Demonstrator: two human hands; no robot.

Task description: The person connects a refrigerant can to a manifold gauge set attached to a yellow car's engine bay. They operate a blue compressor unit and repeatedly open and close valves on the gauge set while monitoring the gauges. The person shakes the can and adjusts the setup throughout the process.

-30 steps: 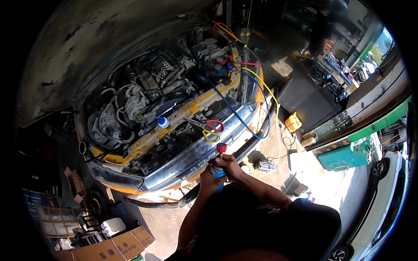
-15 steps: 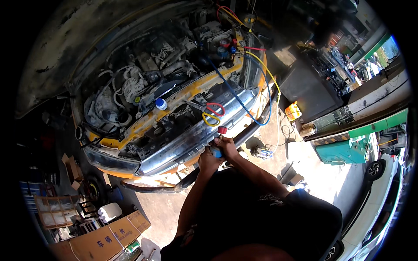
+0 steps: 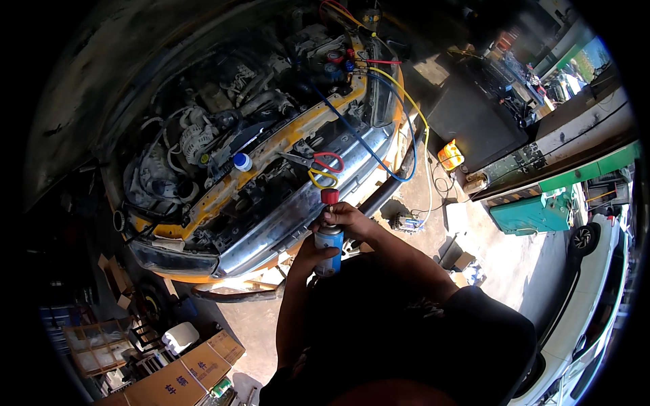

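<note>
My left hand (image 3: 306,254) is closed round the side of a blue-and-white spray can (image 3: 328,260), held upright in front of me. My right hand (image 3: 350,223) grips the top of the same can, fingers wrapped round a metal fitting with a red knob (image 3: 330,195) above it. Just beyond the hands, scissors with red and yellow loop handles (image 3: 323,178) and a white tub with a blue lid (image 3: 242,162) rest on the front frame of a car's open engine bay (image 3: 240,152). A gauge set with coloured hoses (image 3: 335,68) sits at the far right of that bay.
A raised bonnet (image 3: 81,81) hangs at upper left. A dark cabinet (image 3: 467,128) with tools, a yellow jug (image 3: 451,155) and a teal metal case (image 3: 531,215) stand at right, beside a white car (image 3: 596,298). Flattened cardboard (image 3: 183,372) and clutter lie at lower left.
The whole scene has shifted up in the picture. My left hand has opened up more of the can's label to view, shifting slightly outward; my right hand still grips the top.
</note>
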